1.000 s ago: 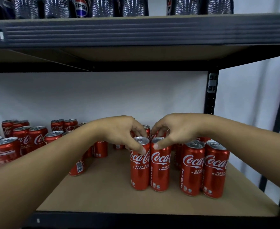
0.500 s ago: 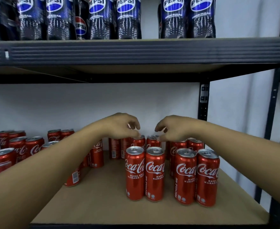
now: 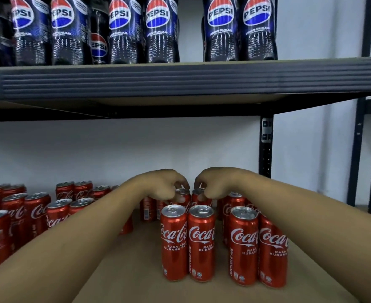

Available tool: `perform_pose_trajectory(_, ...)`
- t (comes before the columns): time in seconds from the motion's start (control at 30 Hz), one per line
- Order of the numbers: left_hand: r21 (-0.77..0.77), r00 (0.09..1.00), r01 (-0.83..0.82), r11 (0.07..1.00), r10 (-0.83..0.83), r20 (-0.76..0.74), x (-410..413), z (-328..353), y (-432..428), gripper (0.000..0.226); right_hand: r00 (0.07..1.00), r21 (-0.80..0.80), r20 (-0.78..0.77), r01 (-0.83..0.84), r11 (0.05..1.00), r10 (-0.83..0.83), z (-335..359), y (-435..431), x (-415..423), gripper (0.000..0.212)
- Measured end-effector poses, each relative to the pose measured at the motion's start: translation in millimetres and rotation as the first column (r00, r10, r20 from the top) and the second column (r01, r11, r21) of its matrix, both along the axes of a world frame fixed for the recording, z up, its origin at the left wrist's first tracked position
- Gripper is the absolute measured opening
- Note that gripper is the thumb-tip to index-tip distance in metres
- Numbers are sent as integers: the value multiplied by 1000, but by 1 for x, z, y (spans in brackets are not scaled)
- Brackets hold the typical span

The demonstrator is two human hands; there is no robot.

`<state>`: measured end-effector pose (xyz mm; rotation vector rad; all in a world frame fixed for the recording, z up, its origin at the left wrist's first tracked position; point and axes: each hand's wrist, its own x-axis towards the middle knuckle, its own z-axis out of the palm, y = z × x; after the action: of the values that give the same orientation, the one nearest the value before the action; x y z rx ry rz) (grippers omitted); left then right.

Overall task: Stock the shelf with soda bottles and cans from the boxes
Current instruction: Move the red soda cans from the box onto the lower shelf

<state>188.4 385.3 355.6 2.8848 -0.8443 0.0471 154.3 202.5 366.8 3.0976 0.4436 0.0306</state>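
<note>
Carefully: the left hand pinches the rim of a second-row Coca-Cola can, the right hand the neighbouring can, on the lower shelf; set both upright, flush behind the front pair, without knocking them

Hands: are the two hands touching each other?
Apart. The head view shows a narrow gap between the left hand, gripping the left rear can, and the right hand, gripping the right rear can.

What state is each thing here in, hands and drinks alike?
Left hand: gripping second-row red metal can by its top.
Right hand: gripping neighbouring red can by its top.
Front red Coca-Cola cans: upright, sealed, untouched.
Dark plastic Pepsi bottles: upright on upper shelf.
</note>
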Motion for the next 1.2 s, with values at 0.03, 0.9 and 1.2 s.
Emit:
perform_pose_trajectory(0.03, 0, 1000, 8, 1000, -8, 3, -2, 0, 0, 48, 1000, 5, 5, -1, 1000, 1, -1, -1, -1, 50)
perform_pose_trajectory(0.9, 34, 910, -390, 920, 380, 165, -140, 16, 212, 53, 886, 6, 107, -454, 891, 451, 25, 156, -56, 58)
perform_pose_trajectory(1.2, -30, 851, -505, 863, 503, 151, -105, -8, 247, 65, 904, -80, 29, -423, 902, 427, 13, 215, -20, 64)
